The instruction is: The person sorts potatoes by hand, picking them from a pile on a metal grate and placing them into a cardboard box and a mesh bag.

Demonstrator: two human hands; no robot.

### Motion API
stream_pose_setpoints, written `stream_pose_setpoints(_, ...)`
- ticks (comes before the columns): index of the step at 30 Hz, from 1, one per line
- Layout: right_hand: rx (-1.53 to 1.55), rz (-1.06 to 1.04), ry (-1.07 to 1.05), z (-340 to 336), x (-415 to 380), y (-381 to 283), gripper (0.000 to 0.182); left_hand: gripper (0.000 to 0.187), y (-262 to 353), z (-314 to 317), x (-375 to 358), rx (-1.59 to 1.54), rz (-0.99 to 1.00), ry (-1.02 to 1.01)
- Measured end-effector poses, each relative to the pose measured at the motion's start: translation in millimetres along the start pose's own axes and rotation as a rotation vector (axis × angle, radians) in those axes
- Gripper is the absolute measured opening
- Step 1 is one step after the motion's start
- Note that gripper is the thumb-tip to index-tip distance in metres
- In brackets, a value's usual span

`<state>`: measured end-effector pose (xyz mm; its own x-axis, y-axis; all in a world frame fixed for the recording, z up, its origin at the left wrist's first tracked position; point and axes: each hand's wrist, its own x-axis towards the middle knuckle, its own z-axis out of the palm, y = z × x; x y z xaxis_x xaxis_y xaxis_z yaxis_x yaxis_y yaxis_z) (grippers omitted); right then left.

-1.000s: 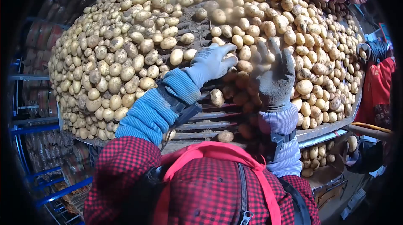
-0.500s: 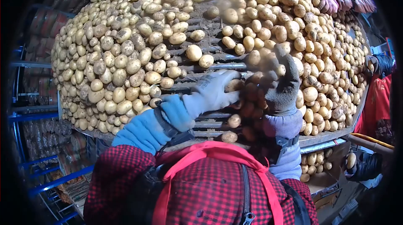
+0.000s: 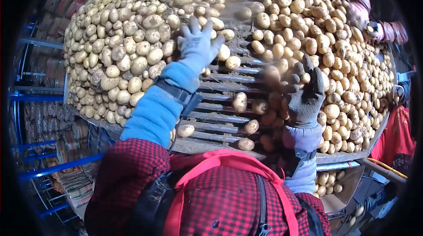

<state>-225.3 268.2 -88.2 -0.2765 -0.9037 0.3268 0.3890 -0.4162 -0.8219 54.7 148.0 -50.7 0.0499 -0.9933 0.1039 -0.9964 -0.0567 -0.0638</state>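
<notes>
Potatoes (image 3: 132, 59) lie heaped on both sides of a table of metal bars (image 3: 216, 117). My left hand (image 3: 196, 46), in a pale dusty glove, rests with fingers spread on the edge of the left heap and grips nothing. Potatoes touch its fingertips and thumb side. On the right, my right hand (image 3: 307, 92), in a dark grey glove, has its fingers raised and apart beside the right heap. A small potato (image 3: 305, 78) shows against its fingers; whether it is held I cannot tell. Several potatoes lie loose on the bars between my hands.
Another person's gloved hands (image 3: 365, 22) reach into the heap at the top right. Below the table's right side stands a box (image 3: 348, 187) with potatoes. Blue metal racks (image 3: 39, 97) with stacked sacks run along the left. A red garment (image 3: 392, 132) shows at far right.
My left hand has moved up and left from the bars to the left heap, its fingers spreading. My right hand has shifted slightly right and down. More bars show between them.
</notes>
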Motion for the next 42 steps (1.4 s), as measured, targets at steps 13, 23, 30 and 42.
stream_pose_setpoints(13, 0.674, 0.413, 0.113, -18.1, 8.2, -5.3, 0.051, 0.066, -145.9, -56.4, -106.6, 0.242, -0.091, 0.484)
stream_pose_setpoints(23, 0.012, 0.075, 0.016, -0.7, 0.8, -1.8, 0.047, 0.086, -2.8, 12.5, -85.1, 0.051, 0.132, 0.070)
stream_pose_setpoints(30, 0.437, 0.284, 0.110, -6.0, 5.2, -5.8, 0.057, 0.063, 27.7, -44.7, -114.6, -0.376, 0.807, 0.078)
stream_pose_setpoints(42, -0.064, 0.005, -0.009, 2.2, -3.8, 0.3, 0.058, 0.072, -151.7, -68.7, -63.9, 0.268, -0.263, 0.157)
